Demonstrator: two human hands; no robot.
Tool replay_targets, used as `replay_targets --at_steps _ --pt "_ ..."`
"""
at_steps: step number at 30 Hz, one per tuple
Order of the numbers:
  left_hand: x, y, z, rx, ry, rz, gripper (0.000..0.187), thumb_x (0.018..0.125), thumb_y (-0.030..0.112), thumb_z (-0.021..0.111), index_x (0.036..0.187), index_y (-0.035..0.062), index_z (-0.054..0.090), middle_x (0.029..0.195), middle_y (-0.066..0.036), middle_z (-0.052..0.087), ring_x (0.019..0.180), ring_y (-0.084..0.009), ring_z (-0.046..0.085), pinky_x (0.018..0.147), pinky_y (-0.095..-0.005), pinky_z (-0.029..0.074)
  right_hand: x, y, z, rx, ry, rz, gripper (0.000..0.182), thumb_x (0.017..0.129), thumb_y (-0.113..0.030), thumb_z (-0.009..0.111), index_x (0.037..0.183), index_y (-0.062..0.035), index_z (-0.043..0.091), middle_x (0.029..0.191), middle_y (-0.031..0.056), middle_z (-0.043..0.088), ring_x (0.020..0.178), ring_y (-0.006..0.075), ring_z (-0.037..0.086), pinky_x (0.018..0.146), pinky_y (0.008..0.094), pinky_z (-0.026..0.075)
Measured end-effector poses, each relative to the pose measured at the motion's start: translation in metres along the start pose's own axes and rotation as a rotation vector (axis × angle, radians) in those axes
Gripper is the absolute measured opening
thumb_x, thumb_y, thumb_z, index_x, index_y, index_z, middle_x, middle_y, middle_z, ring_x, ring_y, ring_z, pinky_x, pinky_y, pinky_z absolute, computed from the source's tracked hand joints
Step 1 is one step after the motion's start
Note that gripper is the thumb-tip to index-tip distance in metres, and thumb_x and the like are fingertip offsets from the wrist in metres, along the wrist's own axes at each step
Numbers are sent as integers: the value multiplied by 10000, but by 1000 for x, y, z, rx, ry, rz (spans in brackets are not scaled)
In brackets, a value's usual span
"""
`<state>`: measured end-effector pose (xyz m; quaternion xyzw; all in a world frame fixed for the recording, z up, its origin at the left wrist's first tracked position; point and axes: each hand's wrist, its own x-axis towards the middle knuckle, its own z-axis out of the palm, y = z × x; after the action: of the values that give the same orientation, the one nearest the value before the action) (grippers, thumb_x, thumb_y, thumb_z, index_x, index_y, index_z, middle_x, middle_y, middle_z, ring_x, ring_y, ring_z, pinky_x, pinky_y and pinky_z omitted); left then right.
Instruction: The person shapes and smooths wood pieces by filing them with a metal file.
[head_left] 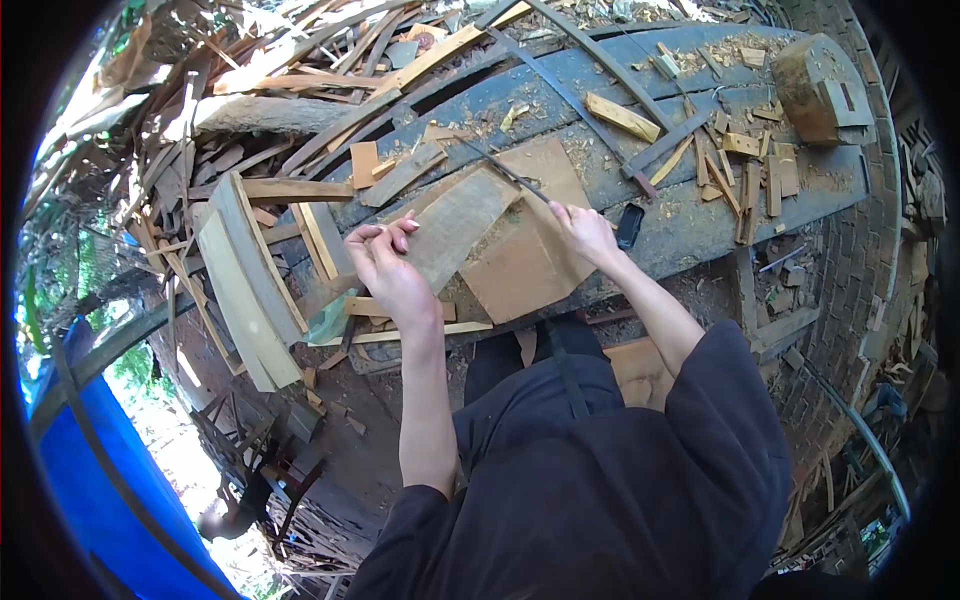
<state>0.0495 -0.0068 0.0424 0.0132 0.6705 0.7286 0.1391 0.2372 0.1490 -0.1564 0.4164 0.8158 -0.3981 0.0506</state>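
Observation:
My right hand (585,236) is closed around one end of a long thin dark tool (505,168), which looks like a slim file or rod. It slants up and left over a flat brown sheet (535,240). My left hand (392,268) is raised with its palm turned up and its fingers curled together; whatever they may hold is too small to make out. Beside that hand lies a greyish wooden board (465,222), resting partly on the brown sheet. A black object like a phone or small case (629,227) sits just right of my right hand.
The workbench (690,222) carries shavings, offcuts and a metal straightedge (565,90). At its right end stands a round wooden block (818,90). Pale curved boards (240,290) lean at the left. Scrap wood (270,110) is heaped behind; a blue tarp (110,480) hangs lower left.

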Motion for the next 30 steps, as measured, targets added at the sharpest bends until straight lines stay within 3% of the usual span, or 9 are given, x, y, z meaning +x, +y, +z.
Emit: replay_targets --at_steps 4,8,11,14,18,20,23,28,30 --pt "-1 0 -1 13 -6 10 73 1025 7 388 1021 60 438 795 -38 429 850 -213 565 1099 -509 480 -4 -28 -32 40 1 -38 637 1073 -573 437 876 -13 668 777 301 681 824 515 679 737 594 527" --pt "-2 0 -2 17 0 -5 74 1023 6 390 1020 60 440 795 -40 429 857 -214 569 1098 -509 480 -13 -15 -8 154 39 -47 650 1072 -584 427 882 -14 675 803 305 688 850 519 679 767 601 525" --pt "4 1 -1 20 9 1 76 1022 5 388 1022 61 439 797 -41 431 865 -215 573 1094 -508 482 9 6 7 -48 -15 1 656 1076 -575 434 866 4 658 782 302 663 818 504 663 705 569 506" --pt "1 1 -2 30 -5 -12 108 1020 -12 359 1025 64 436 784 -32 430 837 -187 569 1096 -487 473 3 -24 -36 30 -78 31 689 1069 -611 403 889 -12 694 851 316 695 900 515 680 797 594 525" --pt "-1 0 -4 0 8 -31 107 1021 -11 362 1023 66 436 786 -32 432 843 -185 575 1098 -486 476 -10 -10 -18 151 -3 -3 691 1067 -614 408 888 -9 690 840 313 694 893 513 682 791 590 527" --pt "3 2 1 -6 -6 -5 107 1021 -12 362 1023 66 437 785 -33 432 841 -185 578 1101 -486 476 4 16 1 -16 -74 51 674 1073 -601 404 862 -9 646 799 296 683 854 513 673 754 593 515" --pt "-1 0 -5 25 43 -29 100 1023 -6 366 1024 64 437 784 -33 431 841 -184 579 1106 -487 476 3 -11 -32 -11 -70 5 668 1075 -595 405 866 -10 649 796 294 685 848 512 674 750 592 516" --pt "1 -1 -2 -5 -3 -6 82 1027 6 384 1040 64 440 795 -41 427 854 -212 568 1098 -504 479 -11 -11 -17 175 25 -7 669 1069 -600 416 872 -18 679 821 299 696 880 509 684 774 586 529" --pt "1 0 1 6 -7 -3 83 1027 6 384 1038 65 441 795 -41 427 856 -212 569 1098 -504 479 2 -5 -10 -28 -70 20 657 1076 -590 408 863 -17 647 808 298 682 871 518 666 758 588 518"
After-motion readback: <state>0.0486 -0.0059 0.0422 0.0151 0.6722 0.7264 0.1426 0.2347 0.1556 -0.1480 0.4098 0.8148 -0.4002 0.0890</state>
